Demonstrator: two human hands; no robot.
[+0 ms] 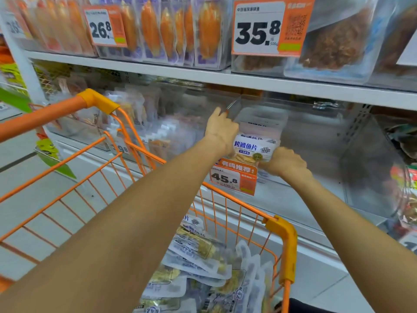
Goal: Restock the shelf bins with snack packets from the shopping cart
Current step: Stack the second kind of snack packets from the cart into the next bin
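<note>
- A stack of white snack packets with blue lettering is gripped at its left edge by the left hand and at its lower right by the right hand.
- The stack is held at the front of a clear plastic shelf bin, above an orange 45.8 price tag.
- More such packets are piled in the orange wire shopping cart below.

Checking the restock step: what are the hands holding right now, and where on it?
Both hold a stack of fish-fillet packets at the clear bin: left hand on its left edge, right hand on its lower right corner.
</note>
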